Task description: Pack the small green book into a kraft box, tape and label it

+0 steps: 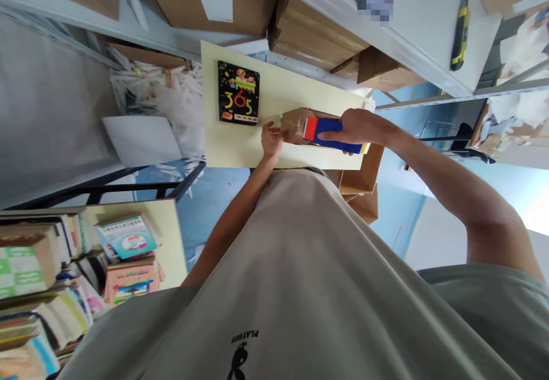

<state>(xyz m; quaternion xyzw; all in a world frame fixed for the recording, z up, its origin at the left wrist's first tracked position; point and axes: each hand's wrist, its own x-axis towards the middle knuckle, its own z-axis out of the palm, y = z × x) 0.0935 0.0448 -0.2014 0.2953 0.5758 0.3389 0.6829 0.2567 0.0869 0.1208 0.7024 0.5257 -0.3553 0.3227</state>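
Note:
A brown cardboard package (292,126) with a small barcode label lies on the pale yellow board (240,148) in front of me. My right hand (358,127) grips a flat blue and red object (329,126), whose kind I cannot make out, over the package. Its red end points left, close to the label. At the package's left end, my left hand (271,141) rests its fingertips near the cardboard, with its fingers loosely curled and apart. Left of that hand lies a black book (239,93) with a colourful "365" cover.
Cardboard boxes (317,28) stand behind the board beneath a white shelf (422,31) with a yellow and black utility knife (461,31). White scraps (165,97) fill a carton at left. Stacked books (131,240) sit lower left. An open carton (366,174) is beyond the board's right end.

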